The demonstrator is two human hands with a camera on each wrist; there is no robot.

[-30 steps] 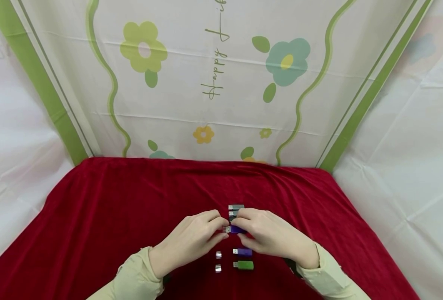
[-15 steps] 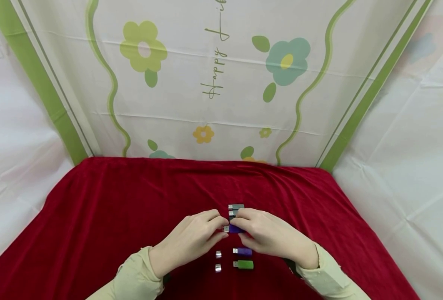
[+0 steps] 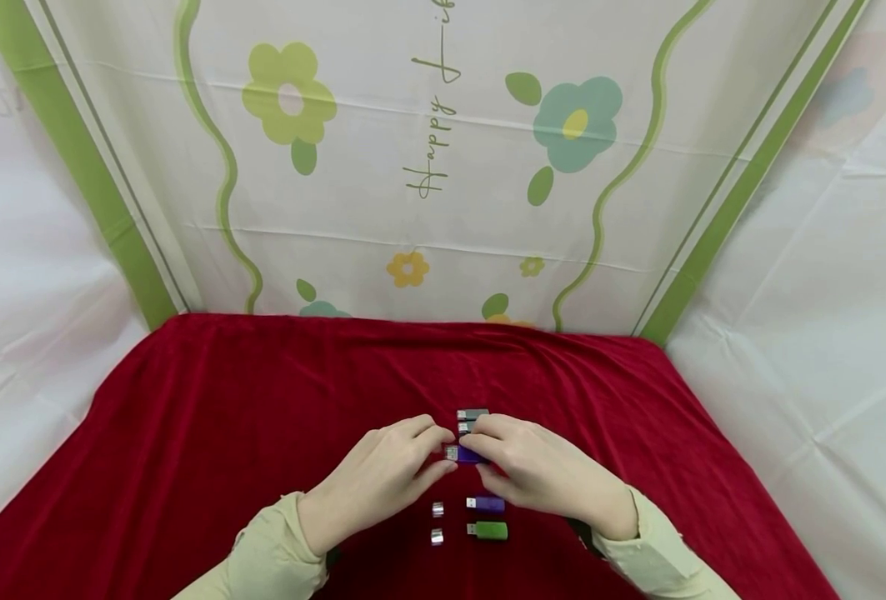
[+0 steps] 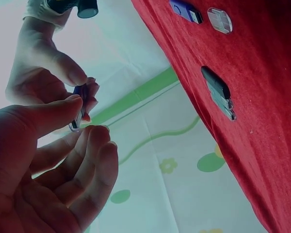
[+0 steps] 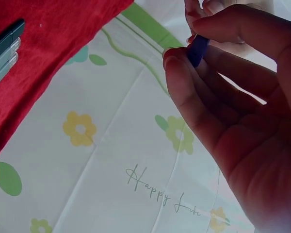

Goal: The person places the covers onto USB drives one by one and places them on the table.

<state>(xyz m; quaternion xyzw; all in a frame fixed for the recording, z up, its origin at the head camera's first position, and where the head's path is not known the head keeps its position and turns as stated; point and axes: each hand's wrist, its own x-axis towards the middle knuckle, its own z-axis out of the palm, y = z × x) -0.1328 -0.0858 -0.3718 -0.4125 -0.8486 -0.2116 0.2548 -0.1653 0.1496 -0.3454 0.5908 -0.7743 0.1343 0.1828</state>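
Note:
Up off the red cloth, my right hand [image 3: 536,467] pinches a purple USB flash drive [image 3: 469,454] between thumb and fingers, its metal plug pointing left. My left hand [image 3: 386,471] holds a clear cap [image 4: 75,127] at the plug end, thumb on one side and fingers on the other. The cap appears to be over the plug; how far on it sits cannot be made out. Below the hands lie another purple USB flash drive [image 3: 485,504] and a green one [image 3: 491,530], plugs bare. Two clear caps [image 3: 437,509] lie to their left.
Grey USB flash drives [image 3: 474,414] lie just beyond my right fingers, with a black one [image 4: 215,80] beside them, partly hidden in the head view. Red cloth [image 3: 262,417] covers the table. A printed white curtain [image 3: 367,167] stands behind.
The held purple drive has shifted slightly left and away from me, its plug deeper between my left fingertips. My left finger and thumb stand slightly wider apart. The things on the cloth stay put.

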